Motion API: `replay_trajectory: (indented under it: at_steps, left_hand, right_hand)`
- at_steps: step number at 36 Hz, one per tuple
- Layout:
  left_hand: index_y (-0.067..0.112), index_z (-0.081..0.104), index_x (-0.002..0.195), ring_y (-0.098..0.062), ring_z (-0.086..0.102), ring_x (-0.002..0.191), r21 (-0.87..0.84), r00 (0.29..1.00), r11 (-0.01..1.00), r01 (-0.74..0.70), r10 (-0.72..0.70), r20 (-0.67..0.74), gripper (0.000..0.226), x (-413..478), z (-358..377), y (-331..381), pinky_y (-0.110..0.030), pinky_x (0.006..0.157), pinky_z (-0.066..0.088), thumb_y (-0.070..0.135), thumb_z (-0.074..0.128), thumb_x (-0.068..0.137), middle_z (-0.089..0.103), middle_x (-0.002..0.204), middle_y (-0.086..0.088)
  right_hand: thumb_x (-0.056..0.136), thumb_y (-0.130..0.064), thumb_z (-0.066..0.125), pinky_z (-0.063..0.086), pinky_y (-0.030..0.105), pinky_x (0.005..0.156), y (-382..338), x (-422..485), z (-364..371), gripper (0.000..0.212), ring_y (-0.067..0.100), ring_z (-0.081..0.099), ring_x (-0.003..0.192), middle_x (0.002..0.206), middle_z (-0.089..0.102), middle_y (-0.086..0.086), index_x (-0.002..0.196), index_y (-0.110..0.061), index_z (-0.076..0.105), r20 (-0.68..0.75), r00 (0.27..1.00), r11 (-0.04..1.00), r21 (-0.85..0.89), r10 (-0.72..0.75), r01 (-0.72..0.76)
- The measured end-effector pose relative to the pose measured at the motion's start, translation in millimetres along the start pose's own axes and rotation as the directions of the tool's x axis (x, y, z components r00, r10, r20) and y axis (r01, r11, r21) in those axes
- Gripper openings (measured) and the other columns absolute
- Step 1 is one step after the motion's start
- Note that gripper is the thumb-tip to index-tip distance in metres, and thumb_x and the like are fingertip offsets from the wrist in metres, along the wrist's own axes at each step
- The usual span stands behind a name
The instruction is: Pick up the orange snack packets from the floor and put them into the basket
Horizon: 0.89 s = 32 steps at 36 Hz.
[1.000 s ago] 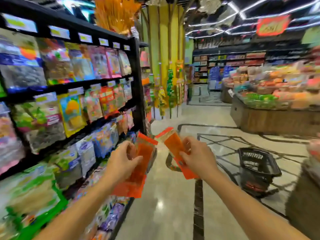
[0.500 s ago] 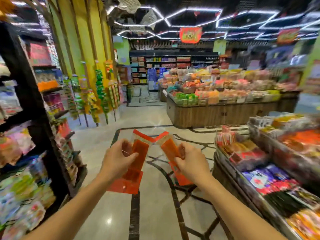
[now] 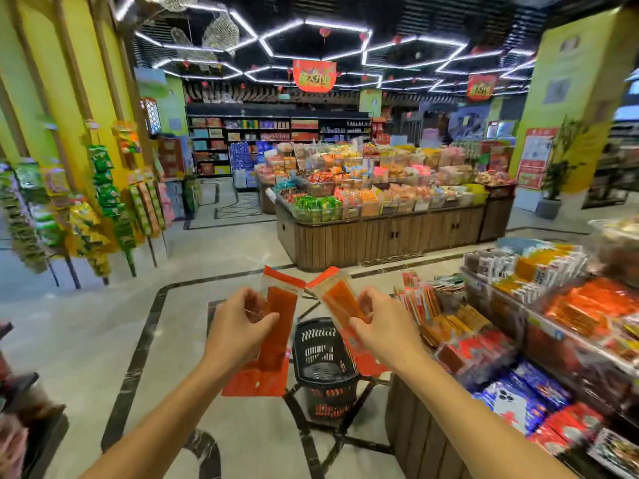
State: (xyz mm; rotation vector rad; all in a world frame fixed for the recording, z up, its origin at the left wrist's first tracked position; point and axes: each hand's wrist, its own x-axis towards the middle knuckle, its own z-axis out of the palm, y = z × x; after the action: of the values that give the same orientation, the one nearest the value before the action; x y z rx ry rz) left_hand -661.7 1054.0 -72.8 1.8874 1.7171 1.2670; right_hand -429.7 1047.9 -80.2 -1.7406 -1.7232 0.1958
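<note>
While the black basket [image 3: 325, 368] sits on the floor below, the left hand [image 3: 238, 331] grips one orange packet [image 3: 273, 340] above it, and the right hand [image 3: 382, 328] pinches another packet [image 3: 340, 300].

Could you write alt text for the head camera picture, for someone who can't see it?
The left hand holds one orange packet and the right hand a second packet, both upright in a snack shop. A black basket stands on the floor beyond them, beside a stocked display on the right.
</note>
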Motion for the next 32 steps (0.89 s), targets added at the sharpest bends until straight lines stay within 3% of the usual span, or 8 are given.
replay_trajectory:
  at_steps: [4, 8, 16, 23, 27, 32]
  left_hand:
    - [0.018, 0.057, 0.091, -0.002, 0.056, 0.073, -0.018, 0.999, 1.0, -0.01, 0.01, 0.035, 0.021, 62, 35, -12, -0.013, 0.054, 0.037, 0.026, 0.074, 0.082, 0.058, 0.081, 0.011]
    - [0.023, 0.054, 0.088, -0.004, 0.06, 0.075, -0.009, 0.998, 1.0, -0.009, 0.009, 0.056, 0.022, 120, 71, -23, -0.017, 0.055, 0.043, 0.029, 0.074, 0.082, 0.06, 0.082, 0.01]
    - [0.026, 0.052, 0.084, -0.005, 0.059, 0.075, 0.03, 0.997, 0.999, -0.017, 0.015, 0.074, 0.023, 224, 153, -33, -0.016, 0.056, 0.039, 0.03, 0.074, 0.082, 0.059, 0.082, 0.012]
    - [0.029, 0.052, 0.085, -0.01, 0.063, 0.078, 0.022, 0.998, 1.0, 0.006, -0.007, 0.056, 0.023, 331, 234, -38, -0.036, 0.062, 0.06, 0.032, 0.074, 0.081, 0.061, 0.087, 0.009]
    - [0.025, 0.052, 0.089, -0.008, 0.062, 0.078, 0.047, 0.999, 0.999, 0.008, -0.01, 0.044, 0.024, 380, 270, -43, -0.027, 0.065, 0.055, 0.032, 0.074, 0.082, 0.061, 0.088, 0.01]
    - [0.022, 0.053, 0.09, -0.009, 0.061, 0.079, 0.044, 0.996, 0.998, 0.054, -0.057, 0.069, 0.024, 434, 311, -63, -0.028, 0.065, 0.054, 0.028, 0.075, 0.082, 0.06, 0.089, 0.008]
  right_hand:
    - [0.077, -0.028, 0.069, 0.052, 0.036, 0.07, 14, 60, 12, 0.019, 0.023, 0.064, 0.085, 0.088, 0.067, -0.003, 0.089, -0.027, 0.055, -0.032, 0.999, 1.0, 0.006, 0.002, -0.002]
    - [0.076, -0.026, 0.071, 0.052, 0.037, 0.071, 35, 115, 28, 0.02, 0.02, 0.065, 0.084, 0.086, 0.068, -0.006, 0.088, -0.027, 0.055, -0.037, 0.999, 0.999, 0.044, 0.032, -0.031]
    - [0.073, -0.029, 0.069, 0.053, 0.04, 0.067, 91, 233, 58, 0.02, 0.021, 0.063, 0.077, 0.079, 0.066, -0.006, 0.08, -0.029, 0.05, -0.068, 0.996, 0.997, 0.049, 0.061, -0.058]
    - [0.076, -0.033, 0.068, 0.057, 0.044, 0.068, 152, 358, 85, 0.017, 0.019, 0.065, 0.077, 0.083, 0.069, -0.007, 0.089, -0.028, 0.058, -0.059, 0.997, 0.991, 0.122, 0.056, -0.049]
    - [0.077, -0.034, 0.07, 0.059, 0.045, 0.071, 178, 419, 105, 0.019, 0.019, 0.067, 0.079, 0.087, 0.07, -0.007, 0.093, -0.029, 0.06, -0.027, 0.998, 0.987, 0.15, 0.057, -0.053]
    - [0.078, -0.033, 0.072, 0.057, 0.042, 0.072, 204, 478, 133, 0.02, 0.019, 0.064, 0.081, 0.087, 0.068, -0.006, 0.093, -0.026, 0.06, 0.031, 0.997, 0.981, 0.178, 0.072, -0.076]
